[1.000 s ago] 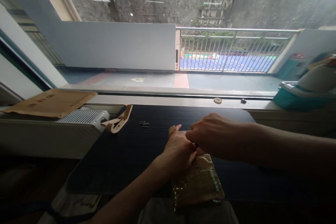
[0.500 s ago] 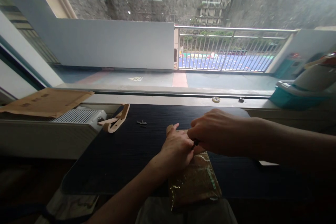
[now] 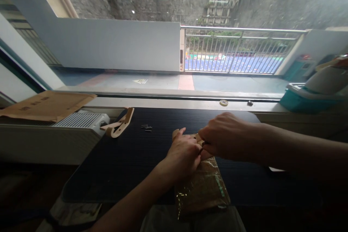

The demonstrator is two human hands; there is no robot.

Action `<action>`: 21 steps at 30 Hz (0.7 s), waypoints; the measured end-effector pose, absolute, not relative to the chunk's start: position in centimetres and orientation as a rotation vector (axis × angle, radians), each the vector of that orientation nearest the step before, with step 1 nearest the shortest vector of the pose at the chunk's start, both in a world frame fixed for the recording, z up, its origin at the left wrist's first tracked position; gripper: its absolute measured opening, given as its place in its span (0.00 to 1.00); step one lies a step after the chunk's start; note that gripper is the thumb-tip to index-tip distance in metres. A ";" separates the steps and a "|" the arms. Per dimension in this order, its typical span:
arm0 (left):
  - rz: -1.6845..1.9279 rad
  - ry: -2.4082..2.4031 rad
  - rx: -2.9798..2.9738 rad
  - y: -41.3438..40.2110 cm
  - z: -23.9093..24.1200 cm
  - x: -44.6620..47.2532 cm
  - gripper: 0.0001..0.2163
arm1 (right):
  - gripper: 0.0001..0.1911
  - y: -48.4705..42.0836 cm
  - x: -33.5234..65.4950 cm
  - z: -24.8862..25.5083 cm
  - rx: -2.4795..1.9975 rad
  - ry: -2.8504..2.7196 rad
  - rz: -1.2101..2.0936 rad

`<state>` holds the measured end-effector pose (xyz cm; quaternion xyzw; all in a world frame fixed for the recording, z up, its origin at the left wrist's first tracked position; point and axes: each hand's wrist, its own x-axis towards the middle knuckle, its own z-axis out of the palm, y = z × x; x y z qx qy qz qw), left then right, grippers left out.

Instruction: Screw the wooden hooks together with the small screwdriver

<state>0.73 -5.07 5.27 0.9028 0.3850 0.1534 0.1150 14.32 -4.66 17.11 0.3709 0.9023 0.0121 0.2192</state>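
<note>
On the black, wood-grained bench (image 3: 114, 166), a flat brown package (image 3: 201, 190) in crinkled, shiny film lies under my left fingers (image 3: 193, 147). They cover most of a pale wooden piece (image 3: 175, 134); gripping or just pressing, I can't tell. My right fingers (image 3: 208, 135) clench a small dark piece (image 3: 203, 145), mostly hidden.

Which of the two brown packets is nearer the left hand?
The shiny film-covered packet, close by the left hand, in the middle foreground; the matte, printed packet lies far left.
</note>
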 end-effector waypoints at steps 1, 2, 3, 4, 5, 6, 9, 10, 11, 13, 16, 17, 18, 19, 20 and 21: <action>0.446 1.133 2.646 -5.1 5.3 0.7 0.07 | 0.05 -4.7 14.2 17.3 0.997 2.513 0.040; 0.440 1.143 2.648 -5.0 5.4 0.7 0.07 | 0.04 -4.8 14.1 17.5 0.967 2.526 0.043; 0.428 1.156 2.650 -5.0 5.4 0.8 0.08 | 0.05 -4.8 13.9 17.7 0.942 2.532 0.044; 0.409 1.170 2.653 -5.0 5.5 0.8 0.09 | 0.06 -4.8 13.7 17.7 0.918 2.536 0.041; 0.387 1.185 2.654 -5.0 5.5 0.8 0.09 | 0.07 -4.8 13.5 17.7 0.896 2.541 0.040; 0.364 1.198 2.652 -5.1 5.6 0.8 0.09 | 0.07 -4.7 13.3 17.7 0.874 2.542 0.036; 0.319 1.211 2.636 -5.1 5.8 0.8 0.08 | 0.08 -4.6 13.0 17.3 0.838 2.532 0.020; 0.322 1.206 2.632 -5.1 5.8 0.8 0.08 | 0.08 -4.5 13.0 17.2 0.845 2.523 0.017; 0.331 1.192 2.633 -5.1 5.8 0.8 0.08 | 0.08 -4.5 12.9 17.1 0.855 2.514 0.017; 0.373 1.152 2.644 -5.0 5.7 0.8 0.07 | 0.09 -4.6 13.0 17.1 0.893 2.477 0.016; 0.431 1.100 2.654 -4.9 5.5 0.7 0.06 | 0.10 -4.6 13.3 17.3 0.946 2.408 0.008; 0.440 1.094 2.650 -4.9 5.4 0.7 0.06 | 0.10 -4.6 13.5 17.5 0.957 2.417 0.006; 0.443 1.094 2.645 -4.9 5.4 0.7 0.06 | 0.08 -4.6 13.6 17.6 0.962 2.444 0.003; 0.439 1.098 2.642 -4.9 5.4 0.7 0.07 | 0.06 -4.6 13.8 17.6 0.954 2.487 -0.002; 0.437 1.111 2.640 -4.9 5.4 0.7 0.08 | 0.05 -4.5 13.9 17.7 0.940 2.531 -0.006; 0.434 1.126 2.640 -4.9 5.4 0.7 0.08 | 0.05 -4.5 14.0 17.7 0.925 2.560 -0.010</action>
